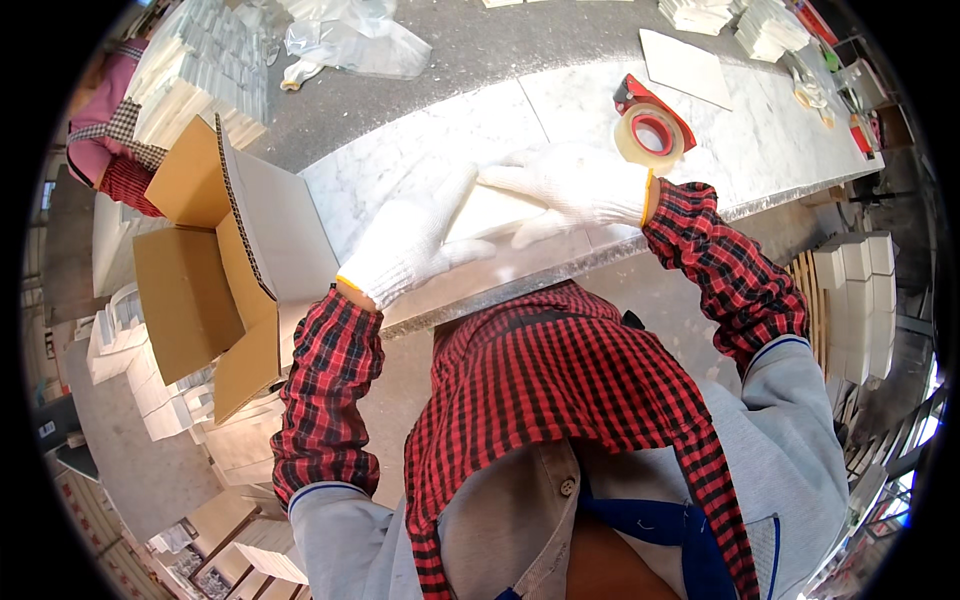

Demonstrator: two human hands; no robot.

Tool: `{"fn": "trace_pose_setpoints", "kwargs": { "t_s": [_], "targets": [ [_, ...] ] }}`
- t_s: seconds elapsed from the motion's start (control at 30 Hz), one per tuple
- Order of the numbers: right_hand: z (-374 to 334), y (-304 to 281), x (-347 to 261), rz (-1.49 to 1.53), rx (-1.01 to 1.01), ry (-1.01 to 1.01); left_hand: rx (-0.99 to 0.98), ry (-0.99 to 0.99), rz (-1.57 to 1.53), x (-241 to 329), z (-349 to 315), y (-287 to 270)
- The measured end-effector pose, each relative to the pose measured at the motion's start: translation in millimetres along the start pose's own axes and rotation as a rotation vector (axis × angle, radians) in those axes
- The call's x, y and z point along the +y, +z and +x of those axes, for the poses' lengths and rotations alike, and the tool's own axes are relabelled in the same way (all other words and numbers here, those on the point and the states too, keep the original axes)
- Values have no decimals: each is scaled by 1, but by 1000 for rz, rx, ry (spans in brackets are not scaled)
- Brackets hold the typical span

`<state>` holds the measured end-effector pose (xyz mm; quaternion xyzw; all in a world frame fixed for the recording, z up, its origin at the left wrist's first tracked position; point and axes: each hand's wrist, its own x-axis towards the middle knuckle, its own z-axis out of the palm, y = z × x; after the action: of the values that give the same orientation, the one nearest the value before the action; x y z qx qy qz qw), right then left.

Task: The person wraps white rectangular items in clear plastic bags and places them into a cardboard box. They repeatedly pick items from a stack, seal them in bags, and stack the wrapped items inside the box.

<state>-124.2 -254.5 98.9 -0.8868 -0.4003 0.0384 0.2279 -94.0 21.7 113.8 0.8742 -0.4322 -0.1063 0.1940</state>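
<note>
In white knit gloves with yellow cuffs, both my hands rest over the marble-patterned tabletop (390,180). Between them lies a pale, flat, tile-like piece (492,214), overexposed and partly covered by the gloves. My left hand (415,238) grips its left side, thumb along the near edge and fingers along the far one. My right hand (578,188) takes the right side, its fingers reaching over the far edge toward the left fingertips. Just beyond my right hand sits a red tape dispenser (655,125) with a roll of clear tape.
An open cardboard box (240,225) stands left of my left arm, flaps out. A loose white tile (685,68) lies at the far right. Tile stacks (205,75) rise at the far left, beside another person's checked sleeve (130,185). Plastic film (355,45) lies at the back.
</note>
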Motion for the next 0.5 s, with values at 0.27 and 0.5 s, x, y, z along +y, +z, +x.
{"fn": "trace_pose_setpoints", "kwargs": {
  "t_s": [0.27,0.5],
  "targets": [
    [4,-6,1,89,-77,87,-59,-68,-113,2,2,-9],
    [4,-11,1,113,-136,120,4,22,-67,0,2,-6]
  ]
}}
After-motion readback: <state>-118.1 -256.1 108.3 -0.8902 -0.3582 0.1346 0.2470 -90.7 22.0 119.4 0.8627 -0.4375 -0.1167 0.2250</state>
